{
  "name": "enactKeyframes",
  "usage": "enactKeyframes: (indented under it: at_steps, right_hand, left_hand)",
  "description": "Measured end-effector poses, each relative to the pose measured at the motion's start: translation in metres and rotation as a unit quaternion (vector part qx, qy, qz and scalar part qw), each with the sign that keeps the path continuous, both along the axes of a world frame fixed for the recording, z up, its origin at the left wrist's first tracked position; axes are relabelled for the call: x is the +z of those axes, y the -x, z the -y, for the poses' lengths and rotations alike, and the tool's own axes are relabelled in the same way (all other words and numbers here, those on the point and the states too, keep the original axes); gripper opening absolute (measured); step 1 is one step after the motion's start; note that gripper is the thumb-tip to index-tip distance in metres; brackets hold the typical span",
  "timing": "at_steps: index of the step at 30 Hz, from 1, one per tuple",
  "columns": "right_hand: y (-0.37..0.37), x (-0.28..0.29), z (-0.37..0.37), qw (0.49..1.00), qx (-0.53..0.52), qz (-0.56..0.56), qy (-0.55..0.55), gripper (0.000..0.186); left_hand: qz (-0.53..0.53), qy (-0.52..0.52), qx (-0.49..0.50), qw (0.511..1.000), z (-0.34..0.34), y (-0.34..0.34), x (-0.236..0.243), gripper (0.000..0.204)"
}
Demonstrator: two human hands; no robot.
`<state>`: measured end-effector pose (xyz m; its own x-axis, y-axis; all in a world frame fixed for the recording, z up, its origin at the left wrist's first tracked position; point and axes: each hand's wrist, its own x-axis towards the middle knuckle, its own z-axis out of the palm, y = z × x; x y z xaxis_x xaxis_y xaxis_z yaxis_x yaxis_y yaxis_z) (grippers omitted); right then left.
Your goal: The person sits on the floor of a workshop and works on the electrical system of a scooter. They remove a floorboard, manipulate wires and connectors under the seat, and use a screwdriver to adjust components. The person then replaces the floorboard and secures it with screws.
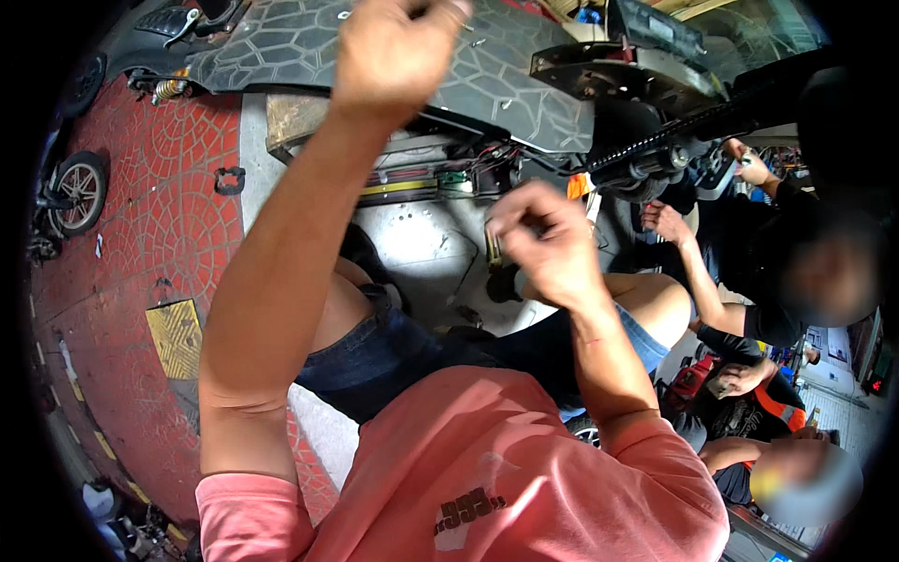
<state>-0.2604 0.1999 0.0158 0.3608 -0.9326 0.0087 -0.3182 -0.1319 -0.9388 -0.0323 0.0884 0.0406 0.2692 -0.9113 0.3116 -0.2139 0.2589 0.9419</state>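
My left hand [398,56] is raised at the top of the view, over a dark grey footboard [272,42] with a cracked-stone pattern. Its fingers curl inward, partly cut off by the frame edge, and what they hold, if anything, does not show. Lower and to the right, my right hand [552,244] hangs in the air in front of the footboard's near edge. Its fingers bend toward the thumb and are slightly blurred; I cannot make out anything in them. Below the board, wiring [482,169] and a metal frame rail [398,187] of the vehicle lie exposed.
A few small pieces lie on the footboard. To the right, a black shock absorber [651,164] adjoins it, and two other people work nearby, one hand [667,223] close to the vehicle. On the left are red patterned paving [140,234], a yellow plate [173,337] and a motorcycle wheel [80,192].
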Motion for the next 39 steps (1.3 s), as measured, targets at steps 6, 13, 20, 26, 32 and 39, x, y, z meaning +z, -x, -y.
enactKeyframes:
  at_steps: [6, 13, 20, 26, 32, 39]
  right_hand:
    - [-0.001, -0.241, -0.021, 0.941, -0.043, -0.314, -0.115, 0.018]
    - [0.010, -0.366, 0.024, 0.871, -0.166, -0.452, -0.101, 0.030]
    - [0.023, -0.445, 0.032, 0.900, -0.089, -0.395, 0.160, 0.027]
    - [0.018, -0.357, 0.021, 0.912, -0.099, -0.392, -0.076, 0.035]
    - [0.031, -0.276, -0.017, 0.917, -0.023, -0.364, -0.159, 0.037]
    - [0.003, -0.022, 0.004, 0.987, 0.099, -0.118, -0.053, 0.016]
  left_hand:
    - [0.088, -0.020, 0.076, 0.993, 0.022, -0.017, -0.015, 0.022]
    - [0.141, 0.015, 0.075, 0.987, 0.029, -0.015, -0.034, 0.019]
    - [0.243, 0.052, 0.098, 0.964, 0.036, -0.016, -0.050, 0.020]
    - [0.269, 0.018, 0.110, 0.957, 0.035, -0.018, -0.044, 0.017]
    - [0.323, -0.004, 0.086, 0.942, 0.040, -0.001, -0.032, 0.019]
    - [0.356, 0.014, 0.084, 0.931, 0.048, 0.005, -0.041, 0.030]
